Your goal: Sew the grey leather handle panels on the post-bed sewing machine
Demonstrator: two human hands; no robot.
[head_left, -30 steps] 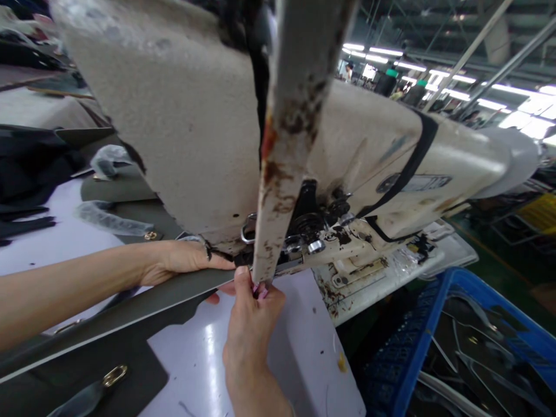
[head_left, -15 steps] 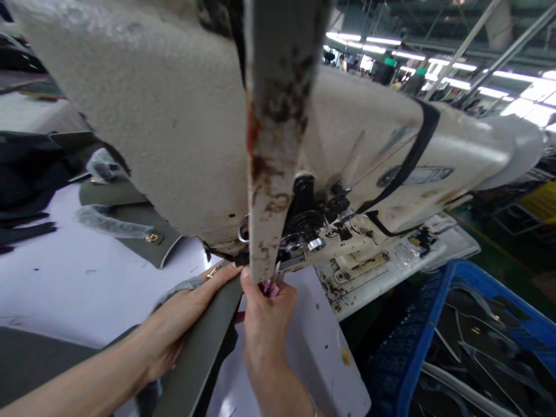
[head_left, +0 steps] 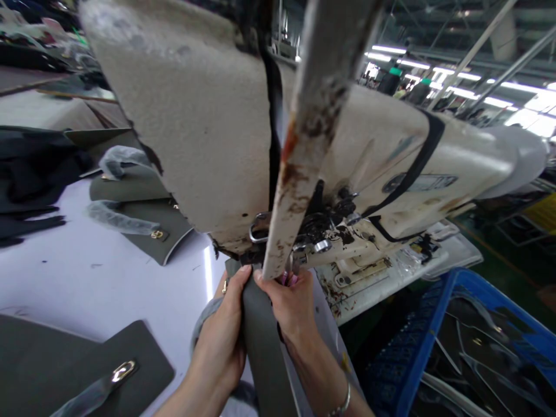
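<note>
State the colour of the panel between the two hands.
The panel is olive-grey, best seen in the head view.

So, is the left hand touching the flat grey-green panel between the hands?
Touching; in the head view, the left hand holds the grey-green panel, thumb over its edge.

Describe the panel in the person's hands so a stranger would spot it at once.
Find the large cream sewing machine. Just below its head, between the left hand and the right hand, a grey-green panel runs down to the picture's bottom edge. Unlike the panels lying on the white table, it is hand-held.
</note>
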